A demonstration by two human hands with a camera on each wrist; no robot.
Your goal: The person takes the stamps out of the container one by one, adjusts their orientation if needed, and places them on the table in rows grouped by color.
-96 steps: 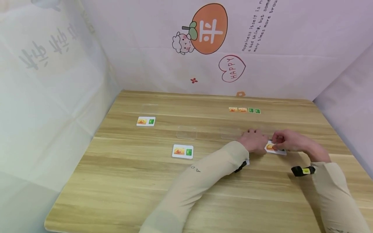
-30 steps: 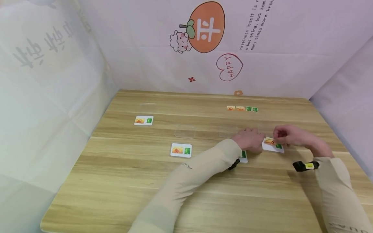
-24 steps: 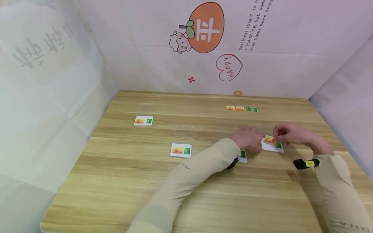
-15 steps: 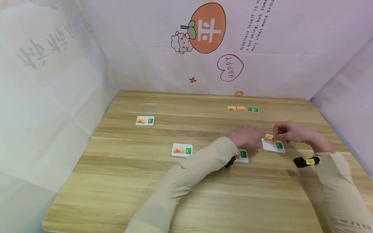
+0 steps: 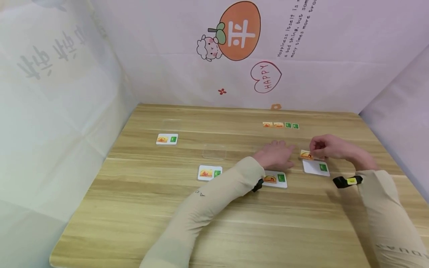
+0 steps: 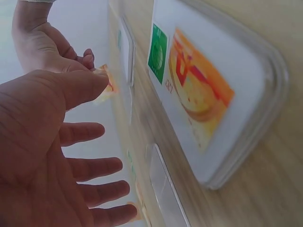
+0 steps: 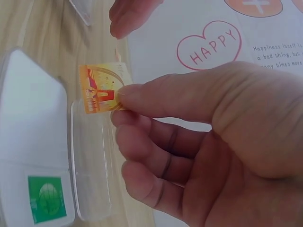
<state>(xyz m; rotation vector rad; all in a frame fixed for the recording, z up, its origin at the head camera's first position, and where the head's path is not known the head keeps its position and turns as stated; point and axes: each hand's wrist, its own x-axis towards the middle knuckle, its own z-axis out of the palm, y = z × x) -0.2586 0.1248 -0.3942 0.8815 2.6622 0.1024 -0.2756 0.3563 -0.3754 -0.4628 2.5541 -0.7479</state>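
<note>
Cloth is hanging behind the worktop and along its sides, showing a sheep, an orange fruit and a red heart reading HAPPY. Wood-grained worktop is carrying all items listed below.

Left sleeve and right sleeve, both beige, are extending in from the near side. A black unit with a yellow tag is sitting at the right cuff.

Hands: left hand is holding its fingers straight and spread, just beyond the front card; contact with the worktop cannot be told. Right hand is pinching an orange stamp between thumb and forefinger, the other fingers curling inward.

Cards, all white: far card, left card and front card are each bearing one orange and one green stamp. Right card is bearing a single green stamp at its right end, its left part showing white.

Clear covers: one is lying behind the far card, one behind the left card, one near the left hand, one just beside the right card.

Stamps: the pinched one is being held above the worktop, just behind the right card. Two orange and two green are lying in a row at the back.
</note>
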